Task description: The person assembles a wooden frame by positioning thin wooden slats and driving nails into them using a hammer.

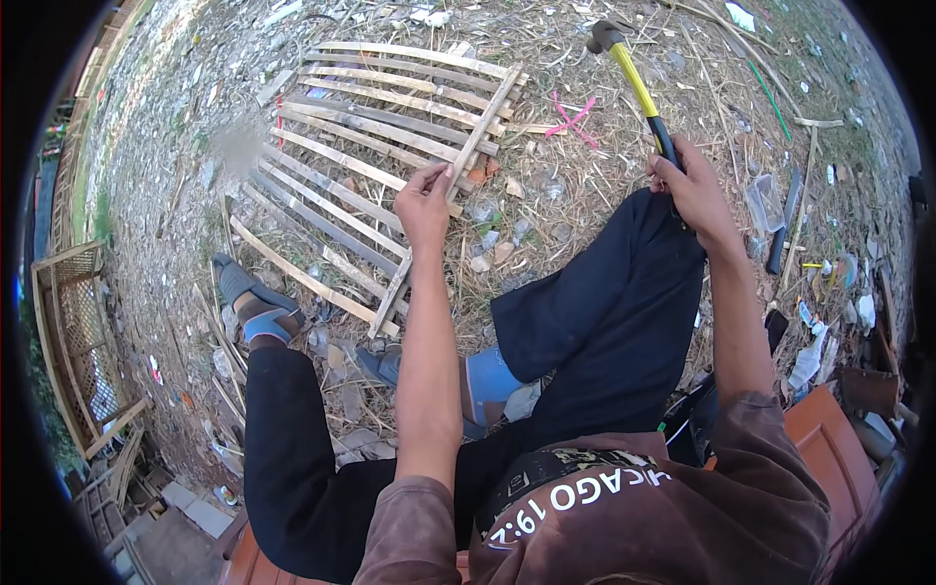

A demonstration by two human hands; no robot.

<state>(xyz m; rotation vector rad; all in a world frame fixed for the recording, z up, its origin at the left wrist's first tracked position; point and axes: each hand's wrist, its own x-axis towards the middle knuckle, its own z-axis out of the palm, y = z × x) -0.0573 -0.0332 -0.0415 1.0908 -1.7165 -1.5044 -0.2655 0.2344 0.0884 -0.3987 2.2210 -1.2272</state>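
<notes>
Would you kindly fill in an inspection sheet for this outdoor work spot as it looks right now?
Surface: bare ground strewn with dry straw and debris.
Job's things: slatted bamboo panel lying flat; yellow-handled hammer.
Clutter: pink strips, plastic scraps, loose sticks.
Hands: left hand pinches something small at the panel's cross slat; right hand grips the hammer, raised.
Cables: nothing seen.
Surroundings: lattice frame at left.

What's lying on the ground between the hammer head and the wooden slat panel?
In the head view, between the hammer head and the slat panel lie dry straw and twigs, plus a pink X-shaped scrap. No tool or hand sits there.
</notes>
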